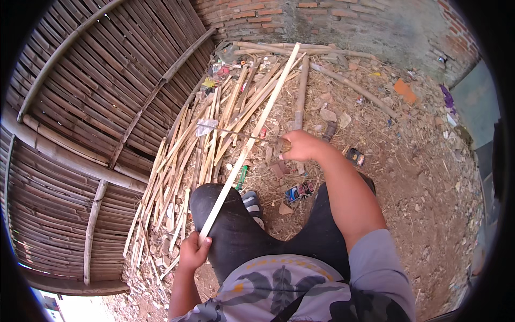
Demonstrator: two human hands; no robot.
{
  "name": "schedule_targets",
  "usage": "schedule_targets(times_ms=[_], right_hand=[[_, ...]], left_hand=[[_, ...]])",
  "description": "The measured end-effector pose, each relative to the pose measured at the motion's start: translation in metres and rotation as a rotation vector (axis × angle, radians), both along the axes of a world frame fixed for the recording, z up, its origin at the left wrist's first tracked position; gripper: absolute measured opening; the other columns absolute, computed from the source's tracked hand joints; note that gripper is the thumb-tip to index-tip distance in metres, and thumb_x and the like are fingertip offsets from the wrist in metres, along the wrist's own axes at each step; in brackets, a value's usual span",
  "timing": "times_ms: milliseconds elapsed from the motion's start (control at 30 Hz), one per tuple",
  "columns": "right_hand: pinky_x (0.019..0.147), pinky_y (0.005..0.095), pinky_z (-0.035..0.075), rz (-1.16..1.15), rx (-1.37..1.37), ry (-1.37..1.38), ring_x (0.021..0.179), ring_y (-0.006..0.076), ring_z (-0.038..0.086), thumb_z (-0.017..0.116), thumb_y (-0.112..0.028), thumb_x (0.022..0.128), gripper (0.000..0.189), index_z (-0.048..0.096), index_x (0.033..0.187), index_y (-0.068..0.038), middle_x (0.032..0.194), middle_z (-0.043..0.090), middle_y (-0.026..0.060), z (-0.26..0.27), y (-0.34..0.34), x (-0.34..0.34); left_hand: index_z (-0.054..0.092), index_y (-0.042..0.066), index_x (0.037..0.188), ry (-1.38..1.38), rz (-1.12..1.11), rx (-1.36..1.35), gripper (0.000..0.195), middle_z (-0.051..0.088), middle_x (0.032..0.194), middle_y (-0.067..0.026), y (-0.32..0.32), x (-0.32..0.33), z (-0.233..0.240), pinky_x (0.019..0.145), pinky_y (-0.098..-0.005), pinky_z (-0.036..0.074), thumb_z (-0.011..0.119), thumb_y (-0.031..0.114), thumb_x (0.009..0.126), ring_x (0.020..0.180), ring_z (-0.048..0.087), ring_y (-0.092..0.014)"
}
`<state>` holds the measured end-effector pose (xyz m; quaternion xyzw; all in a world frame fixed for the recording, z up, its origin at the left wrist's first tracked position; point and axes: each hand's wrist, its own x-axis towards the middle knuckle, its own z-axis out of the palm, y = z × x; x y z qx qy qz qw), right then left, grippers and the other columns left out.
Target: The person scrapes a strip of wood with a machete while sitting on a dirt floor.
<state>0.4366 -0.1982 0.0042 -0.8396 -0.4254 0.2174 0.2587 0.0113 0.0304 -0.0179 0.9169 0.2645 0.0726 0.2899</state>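
My left hand (pixel 193 252) grips the near end of a long, pale split strip (pixel 237 174), bamboo or wood. The strip slants away over my left knee (pixel 215 201) toward the brick wall. In my right hand (pixel 302 145) is the handle of a long-bladed knife (pixel 235 133), possibly a machete. Its thin dark blade points left and crosses the strip about midway along. Whether the edge touches the strip, I cannot tell. My right fist hides part of the handle.
Left of my knees lies a pile of split strips (pixel 205 141), beside a slatted bamboo wall (pixel 100 100). Ahead are bamboo poles (pixel 302 90) and a brick wall (pixel 257 20). Stones, a green plastic piece (pixel 242 178) and a crumpled packet (pixel 299 191) litter the dirt ground (pixel 410 209).
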Motion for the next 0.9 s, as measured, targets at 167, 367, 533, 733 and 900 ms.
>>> schedule_targets(times_ms=[167,367,533,733,900], right_hand=[[0.088,0.0444,0.053,0.364,-0.172,-0.115,0.098,0.0339,0.070,0.080,-0.034,0.080,0.048,0.070,0.113,-0.001,0.102,0.073,0.0209,0.037,0.008,-0.040],[0.084,0.0443,0.054,-0.152,0.133,-0.025,0.095,0.0350,0.070,0.081,-0.030,0.077,0.036,0.074,0.105,-0.008,0.096,0.072,0.0191,-0.010,-0.011,0.020],[0.084,0.0440,0.054,0.202,-0.048,-0.111,0.095,0.0338,0.070,0.080,-0.028,0.079,0.033,0.074,0.104,-0.008,0.095,0.072,0.0169,0.018,0.019,-0.046],[0.083,0.0432,0.054,0.069,-0.018,0.006,0.091,0.0356,0.070,0.080,-0.031,0.078,0.042,0.072,0.110,-0.005,0.095,0.073,0.0194,-0.004,-0.003,0.004],[0.086,0.0462,0.055,-0.072,0.063,-0.065,0.100,0.0359,0.070,0.080,-0.030,0.078,0.039,0.073,0.108,-0.007,0.105,0.073,0.0192,0.001,-0.002,-0.004]], left_hand=[[0.056,0.001,0.081,-0.010,-0.007,-0.032,0.046,0.059,0.062,-0.0158,0.003,-0.002,-0.004,0.055,-0.0402,0.046,0.072,0.042,0.093,0.056,0.059,-0.027],[0.056,0.000,0.081,-0.032,-0.011,-0.042,0.048,0.057,0.061,-0.0152,0.001,0.001,-0.002,0.055,-0.0399,0.046,0.071,0.044,0.094,0.055,0.057,-0.027],[0.057,0.000,0.081,0.001,0.018,-0.078,0.048,0.058,0.062,-0.0162,0.003,-0.003,-0.004,0.056,-0.0409,0.047,0.071,0.044,0.094,0.056,0.059,-0.029],[0.057,0.000,0.081,-0.023,-0.015,-0.041,0.047,0.059,0.062,-0.0165,0.006,-0.001,-0.008,0.056,-0.0417,0.046,0.071,0.043,0.093,0.056,0.059,-0.029],[0.057,0.000,0.081,0.006,-0.003,-0.050,0.048,0.059,0.062,-0.0157,0.006,-0.001,-0.004,0.056,-0.0403,0.047,0.072,0.044,0.093,0.057,0.060,-0.027]])
